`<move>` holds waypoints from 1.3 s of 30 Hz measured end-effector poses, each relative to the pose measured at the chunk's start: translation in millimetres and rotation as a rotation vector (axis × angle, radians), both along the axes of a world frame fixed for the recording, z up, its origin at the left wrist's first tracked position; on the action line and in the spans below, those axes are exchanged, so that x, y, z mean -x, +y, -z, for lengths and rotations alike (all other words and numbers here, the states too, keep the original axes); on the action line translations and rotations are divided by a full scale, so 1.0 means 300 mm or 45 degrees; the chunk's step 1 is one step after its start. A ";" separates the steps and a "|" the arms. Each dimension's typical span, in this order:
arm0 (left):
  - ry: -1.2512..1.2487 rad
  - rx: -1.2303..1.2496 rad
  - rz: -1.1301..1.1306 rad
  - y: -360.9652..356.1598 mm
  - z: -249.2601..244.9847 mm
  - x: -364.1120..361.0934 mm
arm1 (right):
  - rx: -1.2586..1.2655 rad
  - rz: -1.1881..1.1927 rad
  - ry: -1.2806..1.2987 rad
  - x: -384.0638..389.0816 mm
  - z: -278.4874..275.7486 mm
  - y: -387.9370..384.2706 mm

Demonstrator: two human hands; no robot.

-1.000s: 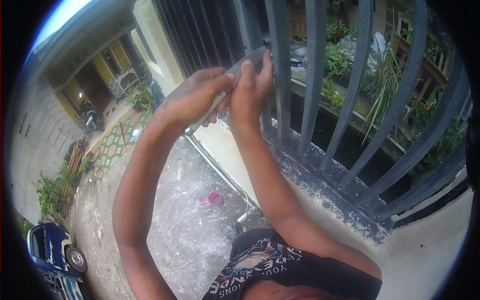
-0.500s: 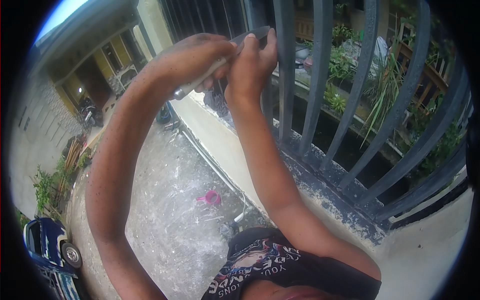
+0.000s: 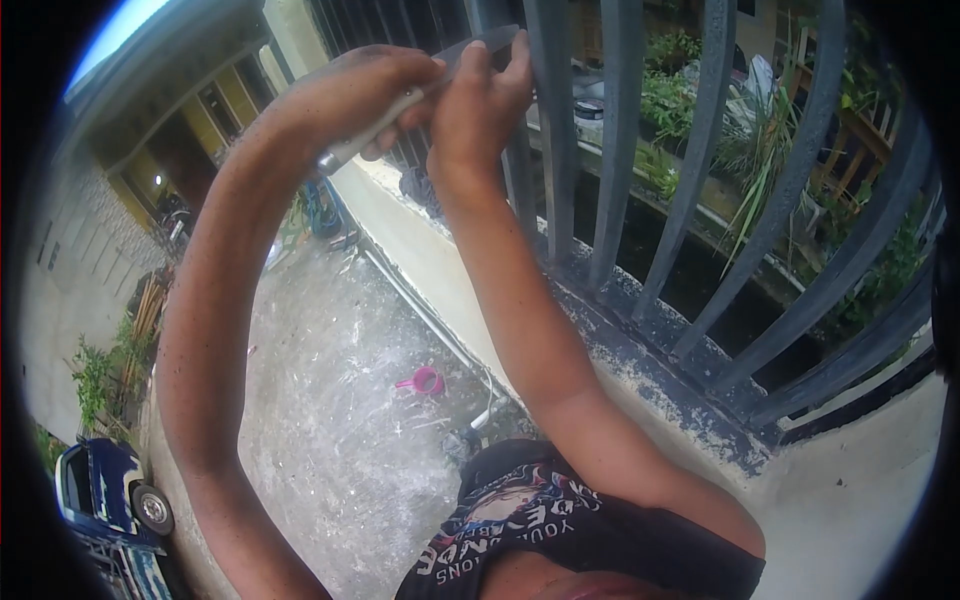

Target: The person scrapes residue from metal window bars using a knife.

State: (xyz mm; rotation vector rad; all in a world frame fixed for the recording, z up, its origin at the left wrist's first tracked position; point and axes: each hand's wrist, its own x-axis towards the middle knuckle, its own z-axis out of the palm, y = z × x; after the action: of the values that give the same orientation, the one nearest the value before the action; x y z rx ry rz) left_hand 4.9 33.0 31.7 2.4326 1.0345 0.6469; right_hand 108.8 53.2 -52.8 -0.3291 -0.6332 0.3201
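A knife [image 3: 472, 52] with a pale handle and a thin grey blade is held up against the dark metal bars near the top of the view. My left hand [image 3: 385, 75] is wrapped around the handle, whose rounded metal end sticks out below the wrist. The fingers of my right hand [image 3: 478, 95] pinch the blade near its far end, with the thumb laid along it. Just behind the fingertips stands a grey fence bar [image 3: 550, 130]. Part of the blade is hidden by my hands.
The barred fence stands on a low wall [image 3: 660, 370] with flaking paint, with plants [image 3: 760, 190] beyond it. On the concrete floor [image 3: 330, 400] lie a pink dipper [image 3: 428, 381] and a white pipe [image 3: 420, 300] along the wall. A blue vehicle [image 3: 105, 490] is at lower left.
My hands and the knife sit slightly higher and further left in view, and the fence bars have shifted left too. Both hands keep the same hold.
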 end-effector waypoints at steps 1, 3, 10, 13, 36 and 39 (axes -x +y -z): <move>0.003 0.047 0.034 0.004 0.018 0.002 | 0.036 -0.001 0.011 0.003 0.018 -0.013; 0.017 0.086 0.028 -0.032 0.043 0.004 | 0.035 0.057 0.026 0.015 0.046 -0.028; -0.085 0.053 0.135 0.012 -0.006 0.025 | 0.026 0.091 -0.011 0.020 -0.022 -0.021; -0.104 0.142 0.044 -0.021 0.069 0.026 | 0.082 0.169 -0.019 0.033 0.058 -0.034; -0.223 0.342 0.025 -0.054 0.218 0.067 | 0.189 0.127 -0.192 0.040 0.195 -0.064; -0.258 0.347 -0.016 -0.066 0.197 0.059 | 0.224 0.144 -0.235 0.033 0.166 -0.073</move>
State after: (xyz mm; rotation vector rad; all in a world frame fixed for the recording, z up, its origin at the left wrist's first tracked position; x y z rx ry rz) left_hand -12.9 13.1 -27.4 2.0821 0.9856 0.6911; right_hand 98.9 31.4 -102.5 -0.5658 -0.7661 0.2393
